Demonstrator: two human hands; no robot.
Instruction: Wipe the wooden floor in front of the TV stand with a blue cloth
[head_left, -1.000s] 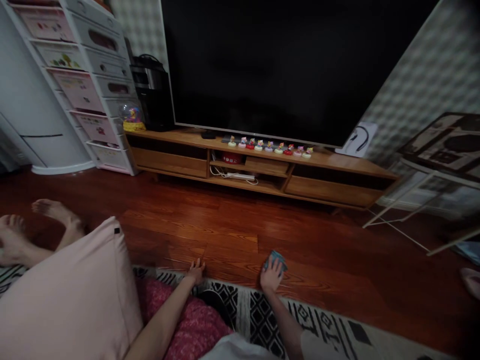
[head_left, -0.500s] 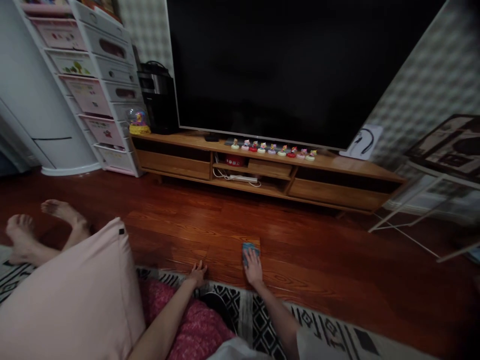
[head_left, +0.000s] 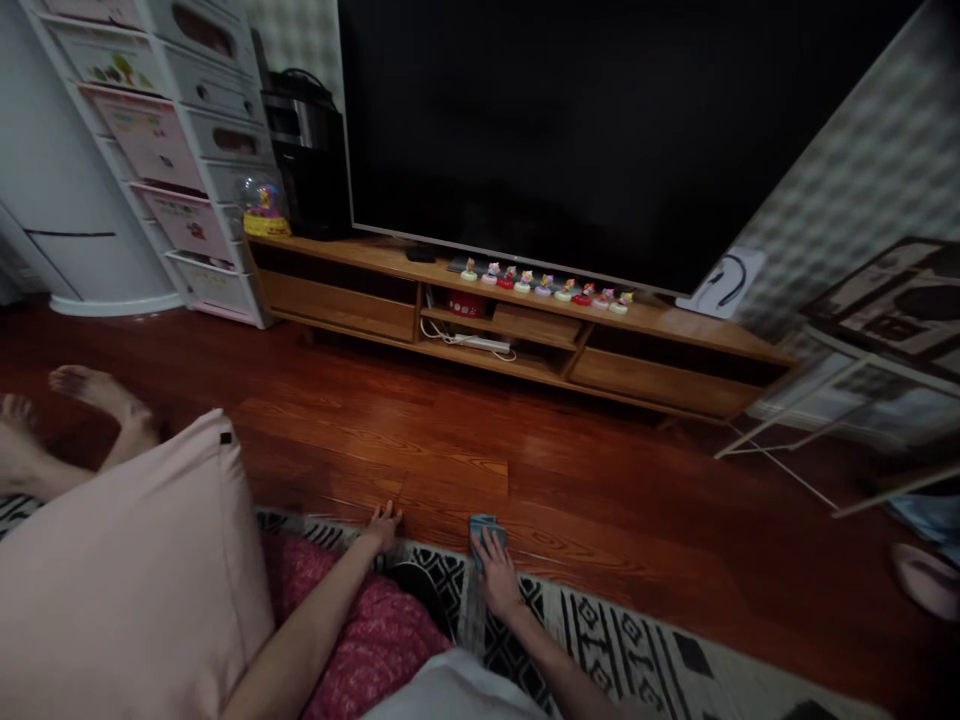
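My right hand (head_left: 492,560) presses a folded blue cloth (head_left: 481,522) down at the line where the wooden floor meets the patterned rug. Its fingers lie over the cloth and hide most of it. To the left, my left hand (head_left: 385,528) rests at the rug's edge with fingertips reaching onto the floorboards. Its fingers are spread, and nothing shows in them.
A pink cushion (head_left: 142,580) leans at the left, near another person's bare feet (head_left: 97,395). Ahead is a low wooden TV stand (head_left: 337,305) with several small figurines (head_left: 544,285) before a large television (head_left: 585,130). A thin-legged folding stand (head_left: 795,395) is at the right.
My right hand has drawn the cloth back across the floorboards, closer to me and the rug. The left hand stays at the rug's edge. The view has shifted slightly.
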